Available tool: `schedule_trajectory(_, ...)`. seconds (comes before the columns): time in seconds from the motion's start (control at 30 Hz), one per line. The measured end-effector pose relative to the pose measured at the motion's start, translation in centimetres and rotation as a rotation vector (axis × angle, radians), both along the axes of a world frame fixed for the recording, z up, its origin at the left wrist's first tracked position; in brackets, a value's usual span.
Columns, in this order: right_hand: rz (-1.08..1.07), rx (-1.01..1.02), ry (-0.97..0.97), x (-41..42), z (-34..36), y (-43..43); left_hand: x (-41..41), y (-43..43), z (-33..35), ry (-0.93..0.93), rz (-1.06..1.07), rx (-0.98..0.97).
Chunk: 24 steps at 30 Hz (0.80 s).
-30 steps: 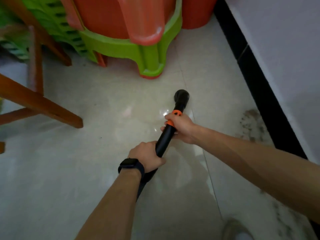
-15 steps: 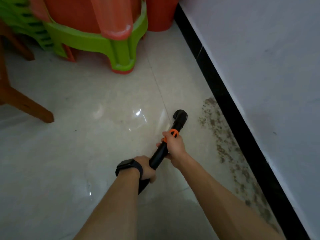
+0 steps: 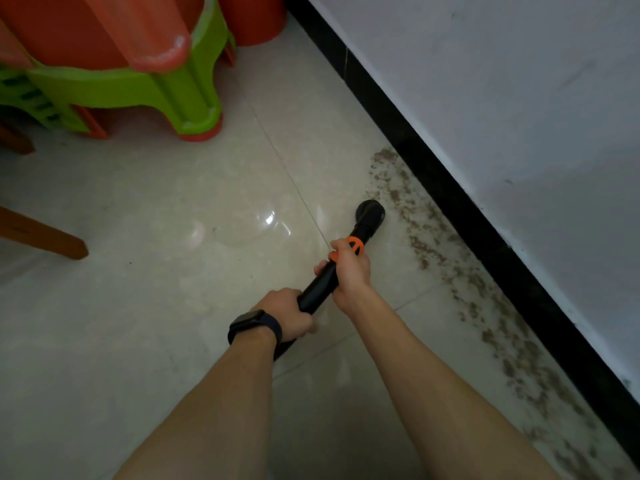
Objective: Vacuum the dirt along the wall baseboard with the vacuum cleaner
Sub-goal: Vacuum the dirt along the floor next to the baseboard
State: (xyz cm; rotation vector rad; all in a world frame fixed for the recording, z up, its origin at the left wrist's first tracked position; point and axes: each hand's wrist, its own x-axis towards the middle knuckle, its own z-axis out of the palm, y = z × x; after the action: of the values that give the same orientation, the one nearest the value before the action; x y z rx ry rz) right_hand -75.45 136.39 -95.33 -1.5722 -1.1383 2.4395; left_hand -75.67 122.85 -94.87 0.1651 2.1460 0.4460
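Stacked green and orange plastic stools [image 3: 138,84] stand at the upper left, well apart from the work, and a wooden leg [image 3: 45,237] juts in at the left edge. A band of brown dirt [image 3: 433,247] lies on the tiled floor [image 3: 156,306] along the black baseboard [image 3: 450,206] under the white wall [image 3: 519,98]. The black vacuum cleaner [image 3: 317,291] slants over the floor from lower left to upper right. Its round nozzle [image 3: 370,212] points toward the baseboard, just beside the near edge of the dirt. The right hand [image 3: 349,270] is wrapped around it at the orange collar [image 3: 355,244]. The left hand [image 3: 287,315], with a dark watch [image 3: 254,325] on its wrist, grips it lower down.

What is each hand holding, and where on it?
Both grip the black vacuum cleaner wand: right hand at its orange collar, left hand further back.
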Motion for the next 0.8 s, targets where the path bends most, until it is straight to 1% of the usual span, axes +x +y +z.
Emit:
schedule_trajectory(0.23,0.068,0.019,0.000,-2.2,1.1,2.8,-0.9,3.7,1.4,-0.066,0.026,0.051)
schedule_trajectory(0.37,0.106,0.031,0.021,-3.0,1.1,3.3,-2.2,4.2,1.9,-0.133,-0.033,0.042)
schedule_trajectory(0.5,0.020,0.069,-0.022,-1.6,0.3,1.7,-2.2,3.0,1.4,-0.201,-0.104,0.003)
schedule_trajectory(0.6,-0.047,0.087,-0.060,0.5,-0.7,-0.3,-1.3,1.2,0.5,-0.254,-0.168,-0.061)
schedule_trajectory(0.8,-0.218,0.105,-0.103,3.6,-2.1,-3.3,-0.6,-1.0,-0.5,-0.308,-0.259,-0.144)
